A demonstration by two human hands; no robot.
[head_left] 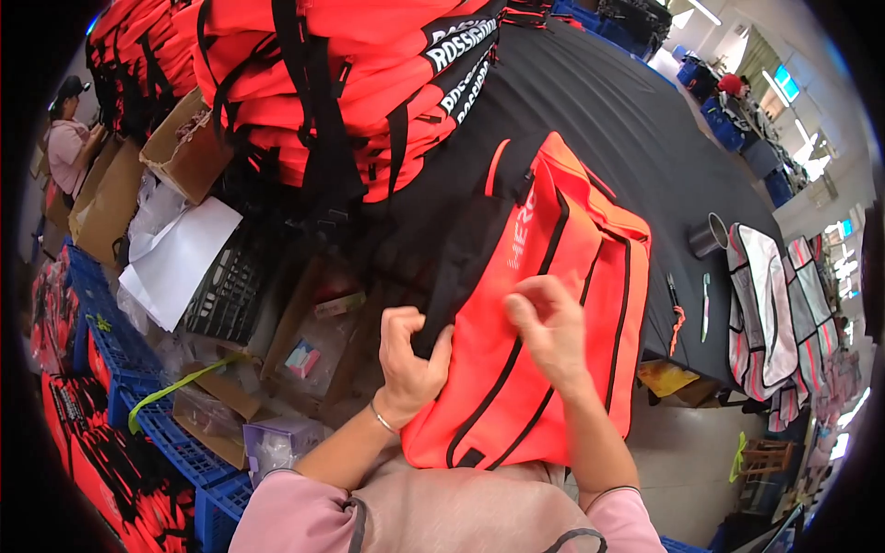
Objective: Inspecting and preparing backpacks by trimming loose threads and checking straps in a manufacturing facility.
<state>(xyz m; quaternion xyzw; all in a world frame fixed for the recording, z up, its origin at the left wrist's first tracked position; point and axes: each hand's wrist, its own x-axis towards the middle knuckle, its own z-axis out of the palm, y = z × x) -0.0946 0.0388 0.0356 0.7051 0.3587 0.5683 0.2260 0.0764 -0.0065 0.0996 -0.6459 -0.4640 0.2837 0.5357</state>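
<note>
A bright red-orange backpack [539, 359] with black piping and a black side panel leans from the table's edge toward my body. My left hand [412, 358] is closed on the bag's black side edge, thumb over the red fabric. My right hand [548, 332] is over the bag's front panel, its fingers curled in toward the thumb and slightly blurred. Whether something small is between those fingers, I cannot make out. The bag's top, with its black handle part [519, 158], rests on the black-covered table [590, 101].
Several stacked red bags [359, 83] rise at the back left. Tweezers-like tool [675, 313], toothbrush [705, 307] and metal cup [708, 236] lie on the right. Grey bags [763, 313] hang beyond. Blue crates [152, 405] and cardboard boxes [189, 147] stand left, near another person [69, 143].
</note>
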